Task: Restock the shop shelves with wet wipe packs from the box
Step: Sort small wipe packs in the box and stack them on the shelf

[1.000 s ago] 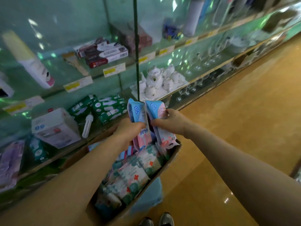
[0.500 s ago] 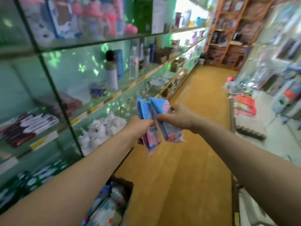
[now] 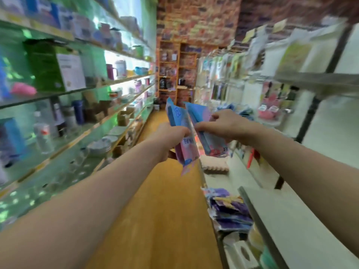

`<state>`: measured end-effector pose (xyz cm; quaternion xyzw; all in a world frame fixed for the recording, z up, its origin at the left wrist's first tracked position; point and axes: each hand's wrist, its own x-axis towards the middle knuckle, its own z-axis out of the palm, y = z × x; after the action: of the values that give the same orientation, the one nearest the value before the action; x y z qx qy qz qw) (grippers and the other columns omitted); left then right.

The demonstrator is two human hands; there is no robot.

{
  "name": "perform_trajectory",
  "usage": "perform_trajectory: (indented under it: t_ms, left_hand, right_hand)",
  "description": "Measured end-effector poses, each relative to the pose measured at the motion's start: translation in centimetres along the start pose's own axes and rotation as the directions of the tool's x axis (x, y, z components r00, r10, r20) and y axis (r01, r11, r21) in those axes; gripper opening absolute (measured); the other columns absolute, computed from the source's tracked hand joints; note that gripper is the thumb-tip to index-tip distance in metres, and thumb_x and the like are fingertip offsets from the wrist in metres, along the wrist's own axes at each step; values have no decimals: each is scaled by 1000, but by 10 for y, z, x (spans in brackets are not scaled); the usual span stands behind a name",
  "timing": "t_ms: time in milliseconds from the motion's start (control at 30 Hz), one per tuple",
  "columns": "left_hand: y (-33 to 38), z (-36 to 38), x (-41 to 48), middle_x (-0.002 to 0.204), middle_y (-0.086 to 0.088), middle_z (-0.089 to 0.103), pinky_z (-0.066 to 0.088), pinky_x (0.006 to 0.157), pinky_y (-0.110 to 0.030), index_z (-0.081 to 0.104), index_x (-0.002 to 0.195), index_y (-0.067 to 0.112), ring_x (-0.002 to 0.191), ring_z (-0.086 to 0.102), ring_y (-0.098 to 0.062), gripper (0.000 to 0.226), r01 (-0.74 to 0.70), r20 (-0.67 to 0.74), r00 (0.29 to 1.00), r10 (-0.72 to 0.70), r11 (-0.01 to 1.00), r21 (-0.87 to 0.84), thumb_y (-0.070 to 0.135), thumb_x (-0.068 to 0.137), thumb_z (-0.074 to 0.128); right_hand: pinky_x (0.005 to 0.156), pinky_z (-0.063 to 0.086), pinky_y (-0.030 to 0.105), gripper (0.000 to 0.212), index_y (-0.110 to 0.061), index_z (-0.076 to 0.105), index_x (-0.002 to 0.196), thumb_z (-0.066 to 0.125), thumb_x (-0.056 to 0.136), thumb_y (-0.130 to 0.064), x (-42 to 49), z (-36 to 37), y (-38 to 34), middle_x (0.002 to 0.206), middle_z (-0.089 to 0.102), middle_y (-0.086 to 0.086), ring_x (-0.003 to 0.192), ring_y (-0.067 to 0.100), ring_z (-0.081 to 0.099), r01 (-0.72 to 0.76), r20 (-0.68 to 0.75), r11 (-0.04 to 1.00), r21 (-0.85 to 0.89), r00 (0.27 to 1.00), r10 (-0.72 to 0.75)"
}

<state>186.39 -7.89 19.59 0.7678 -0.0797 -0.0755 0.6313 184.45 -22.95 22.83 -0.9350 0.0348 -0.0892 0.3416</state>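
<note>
Head view, sole view.

- Item 1: left hand (image 3: 171, 136), just left of centre. We record it gripping one wet wipe pack (image 3: 186, 152), blue and pink, held upright. Its back faces us, so the fingers are mostly hidden, but they appear curled round the pack's middle.
- Item 2: right hand (image 3: 217, 127), just right of centre. We note thumb and fingers pinching a second pack (image 3: 199, 116) of the same pattern, close beside the first. We cannot tell whether the two touch.
- Item 3: glass shelves (image 3: 58, 94) at 9 o'clock, stocked with bottles, cups and boxes. All are blurred.
- Item 4: white shelf unit (image 3: 281, 210) at 4 o'clock, with a heap of purple packets (image 3: 229, 210) at 5 o'clock beside it.
- Item 5: wooden floor (image 3: 155, 210) at 6 o'clock, and a brick wall (image 3: 194, 26) at 12.
- Item 6: the box. Not in view.

Progress, as we judge it: both packs are out of the box and in hand, held over the aisle, and neither is on a shelf yet. Placing them is what remains. We cannot tell how many packs are left in the box.
</note>
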Motion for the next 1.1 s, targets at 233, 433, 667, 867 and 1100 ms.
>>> perform_trajectory:
  t_ms: [233, 433, 667, 867, 1100]
  left_hand:
    - [75, 89, 47, 96, -15, 67, 52, 44, -31, 55, 113, 3, 71, 63, -27, 24, -153, 129, 981, 147, 988, 34, 11, 90, 56]
    - [129, 150, 76, 93, -14, 65, 53, 51, -33, 53, 108, 6, 69, 63, -26, 20, -260, 232, 942, 244, 965, 41, 13, 90, 57]
    - [182, 213, 106, 83, -13, 63, 50, 42, -27, 52, 104, 3, 63, 60, -23, 16, -387, 397, 843, 362, 922, -18, 11, 91, 55]
    - [223, 262, 128, 82, -11, 65, 50, 38, -27, 52, 104, 6, 62, 63, -21, 13, -460, 534, 719, 445, 880, -115, 12, 93, 53]
    - [261, 322, 127, 72, -9, 62, 48, 34, -27, 51, 109, 7, 51, 60, -17, 19, -454, 662, 560, 499, 853, -259, 14, 91, 55]
  right_hand:
    - [63, 58, 33, 36, -13, 61, 81, 71, 76, -47, 10, -90, 50, 85, 66, 5, 71, 15, 64, -62, -261, 988, 142, 960, 98]
    - [79, 55, 51, 61, 0, 63, 112, 69, 76, -49, 3, -153, 72, 105, 67, 19, 94, 31, 66, -92, -422, 980, 177, 892, 160]
    - [72, 59, 39, 29, -20, 60, 90, 65, 83, -48, 12, -221, 93, 90, 67, 4, 82, 17, 66, -208, -548, 970, 128, 800, 244]
    - [47, 45, 21, 46, -15, 55, 109, 64, 83, -52, 11, -262, 103, 80, 61, -3, 68, 7, 60, -337, -701, 933, 127, 635, 324]
    - [58, 54, 28, 44, -12, 53, 110, 67, 82, -43, -10, -308, 99, 87, 64, 0, 73, 11, 64, -420, -831, 900, 121, 453, 323]
